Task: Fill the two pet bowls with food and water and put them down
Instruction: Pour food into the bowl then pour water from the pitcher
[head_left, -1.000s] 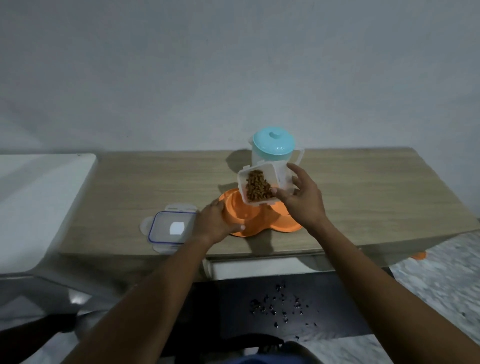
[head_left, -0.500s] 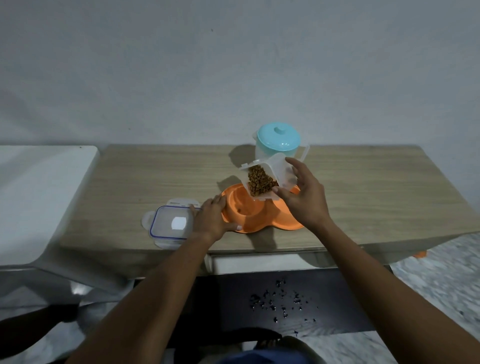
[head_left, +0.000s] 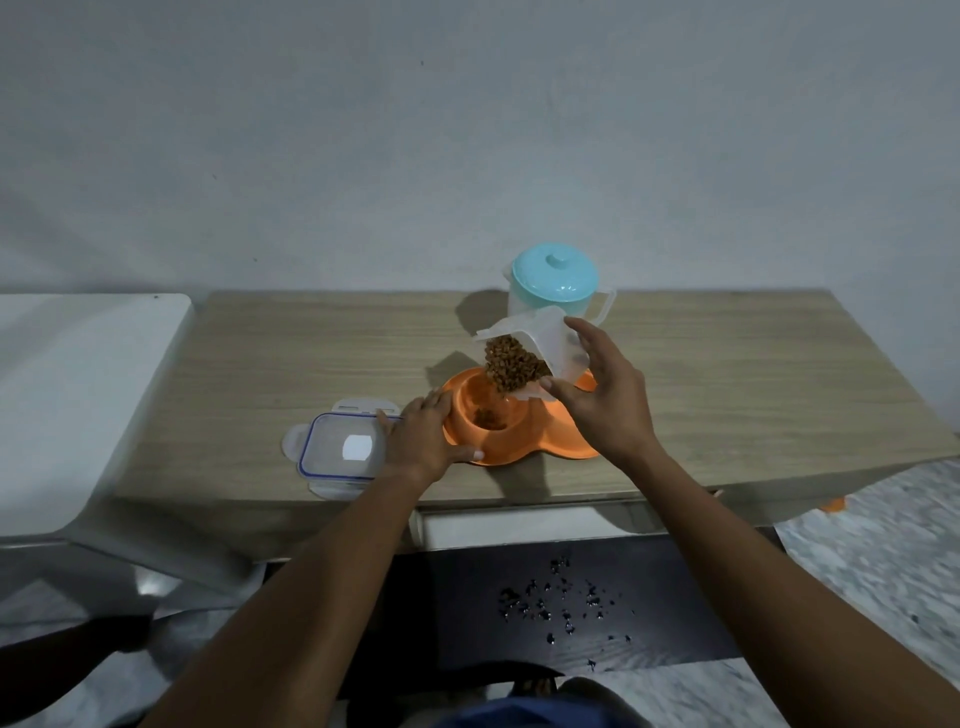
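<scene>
An orange double pet bowl (head_left: 524, 451) lies on the wooden table (head_left: 727, 374). My right hand (head_left: 602, 400) grips a clear plastic food container (head_left: 550, 343), tilted steeply over the left bowl. Brown kibble (head_left: 511, 366) slides out of it, and a little kibble lies in the left bowl (head_left: 491, 415). My left hand (head_left: 423, 436) rests flat against the bowl's left rim, holding it steady. The right bowl is mostly hidden behind my right hand. A clear jug with a teal lid (head_left: 555, 283) stands just behind the container.
The container's clear lid with a blue seal (head_left: 340, 452) lies left of the bowl, near the table's front edge. A white surface (head_left: 78, 395) adjoins the table on the left. Dark specks (head_left: 561, 608) lie scattered on the dark floor mat below.
My right hand has tipped the food container further over the left bowl, and kibble now falls into it. My left hand stays at the bowl's rim.
</scene>
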